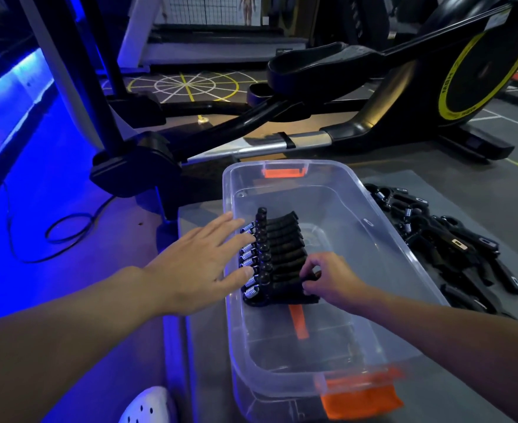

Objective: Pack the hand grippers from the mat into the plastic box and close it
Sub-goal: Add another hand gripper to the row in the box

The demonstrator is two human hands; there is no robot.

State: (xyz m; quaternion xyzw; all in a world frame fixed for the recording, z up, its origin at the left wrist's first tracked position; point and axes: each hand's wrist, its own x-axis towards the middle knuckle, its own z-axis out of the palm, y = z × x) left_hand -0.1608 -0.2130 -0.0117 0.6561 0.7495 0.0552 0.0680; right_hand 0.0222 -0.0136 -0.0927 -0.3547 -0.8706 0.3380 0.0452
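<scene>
A clear plastic box (383, 239) with orange latches sits open on a grey mat (465, 184) on a gym floor, a neat row of black hand grippers (277, 254) with steel springs lined up inside along its left wall. The left hand (202, 264) lies flat, fingers spread, against the springs; the right hand (328, 279) pinches the nearest gripper's handle. A loose pile of black hand grippers (453, 242) waits on the mat just right of the box, beside a black elliptical trainer (373, 87).
</scene>
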